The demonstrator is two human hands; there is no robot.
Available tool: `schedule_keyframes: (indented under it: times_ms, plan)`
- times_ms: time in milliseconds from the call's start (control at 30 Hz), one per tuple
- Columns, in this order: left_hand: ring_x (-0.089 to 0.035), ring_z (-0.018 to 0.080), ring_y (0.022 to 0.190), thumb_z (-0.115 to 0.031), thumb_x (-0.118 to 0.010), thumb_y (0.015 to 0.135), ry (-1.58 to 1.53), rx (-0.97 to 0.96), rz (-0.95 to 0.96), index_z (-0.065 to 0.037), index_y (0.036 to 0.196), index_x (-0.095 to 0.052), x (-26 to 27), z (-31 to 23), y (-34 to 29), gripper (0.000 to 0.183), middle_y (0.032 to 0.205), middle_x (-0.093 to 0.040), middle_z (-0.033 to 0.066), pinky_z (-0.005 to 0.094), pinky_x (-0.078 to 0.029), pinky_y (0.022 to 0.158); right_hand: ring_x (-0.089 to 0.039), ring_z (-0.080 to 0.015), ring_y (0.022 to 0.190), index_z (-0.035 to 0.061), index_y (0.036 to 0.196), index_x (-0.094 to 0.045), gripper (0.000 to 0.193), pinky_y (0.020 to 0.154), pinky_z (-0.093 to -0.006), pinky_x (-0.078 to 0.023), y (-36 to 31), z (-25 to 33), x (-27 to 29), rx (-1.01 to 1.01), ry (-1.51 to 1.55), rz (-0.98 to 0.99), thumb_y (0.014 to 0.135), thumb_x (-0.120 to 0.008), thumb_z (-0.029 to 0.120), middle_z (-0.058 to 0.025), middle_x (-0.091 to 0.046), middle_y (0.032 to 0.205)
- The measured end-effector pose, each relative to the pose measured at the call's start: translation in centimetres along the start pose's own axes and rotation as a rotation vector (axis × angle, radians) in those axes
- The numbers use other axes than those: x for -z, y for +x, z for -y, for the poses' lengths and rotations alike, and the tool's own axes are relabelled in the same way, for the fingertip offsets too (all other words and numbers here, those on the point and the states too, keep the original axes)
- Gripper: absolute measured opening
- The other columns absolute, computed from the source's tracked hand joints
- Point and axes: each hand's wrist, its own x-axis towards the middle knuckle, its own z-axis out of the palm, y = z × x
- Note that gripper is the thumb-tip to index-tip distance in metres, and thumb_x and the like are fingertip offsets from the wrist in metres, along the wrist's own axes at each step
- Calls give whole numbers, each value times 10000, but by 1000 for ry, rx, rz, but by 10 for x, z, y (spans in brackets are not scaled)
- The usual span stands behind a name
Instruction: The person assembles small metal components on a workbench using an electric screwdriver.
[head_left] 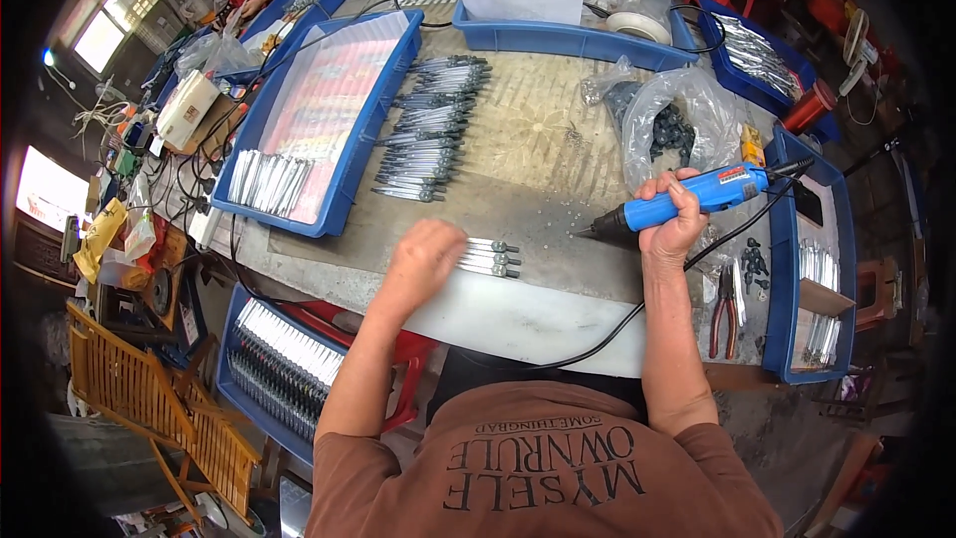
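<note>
Screwdriver (725,187): blue electric tool, right of centre in the frame; dark tapered nose directed left.
Right hand (673,217): fingers wrapped around the screwdriver body, grasping it.
Left hand (426,257): located just left of centre, fingers bent down at the left ends of the front rods; the fingertips are hidden, so whether they pinch the rods or merely rest there cannot be told.
Front rods (488,257): short group of slim, pen-like pieces, centre of the frame, lying side by side on the worktable (538,154), dark ends directed right.
Rod pile (433,125): long column of similar pieces, above the left hand, upper centre.
Loose bits (563,221): small pale pieces scattered near the tool nose.
Left tray (365,125): blue, upper left; bright rods in its lower end, pink sheet beneath.
Upper tray (558,38): blue, top centre; white sheet and clear film inside.
Clear bag (712,130): upper right, open, containing dark small parts (670,130).
Pliers (724,311): dark red handles, lower right of centre, beside the right tray (783,274).
Right tray contents: rods, with a brown divider (825,299).
Cable (794,168): black, attached at the rear of the screwdriver.
Lower tray (257,426): blue, lower left, packed with rods in rows.
</note>
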Motion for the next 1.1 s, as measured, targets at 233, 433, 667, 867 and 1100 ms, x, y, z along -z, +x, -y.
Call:
schedule_keyframes:
  times_ms: [233,433,667,867,1100]
  plan:
    - [-520,281,833,-83,-601,715,363,172,-169,-50,844,-566,14,52,10,138,837,-570,89,383,-428,728,-483,-196,578,65,941,-443,274,575,-340,-410,-2,1,-4,-17,-51,1,692,-554,98,-63,-487,684]
    - [-511,256,872,-106,-606,713,493,138,-146,-86,857,-571,12,62,14,149,847,-568,62,391,-412,752,-487,-192,581,64,944,-444,277,578,-341,-413,-2,1,-2,-9,-52,1,692,-551,102,-61,-485,680]
    - [-514,232,844,-137,-619,712,431,111,-32,-95,830,-576,14,48,12,133,823,-558,41,376,-386,720,-491,-192,581,67,943,-445,273,579,-343,-416,1,0,1,-12,-41,2,693,-549,102,-60,-489,683]
    - [-518,237,815,-125,-624,706,352,128,-36,-81,814,-571,8,46,11,128,795,-551,49,373,-384,695,-512,-203,551,39,927,-452,278,531,-343,-430,1,1,-1,-8,22,-23,668,-551,51,-94,-514,719]
    - [-531,282,786,-83,-623,705,316,125,12,-32,796,-553,-4,35,21,126,782,-553,93,383,-419,684,-519,-208,533,27,906,-461,255,529,-338,-442,1,0,-1,12,16,-43,667,-550,41,-95,-519,713]
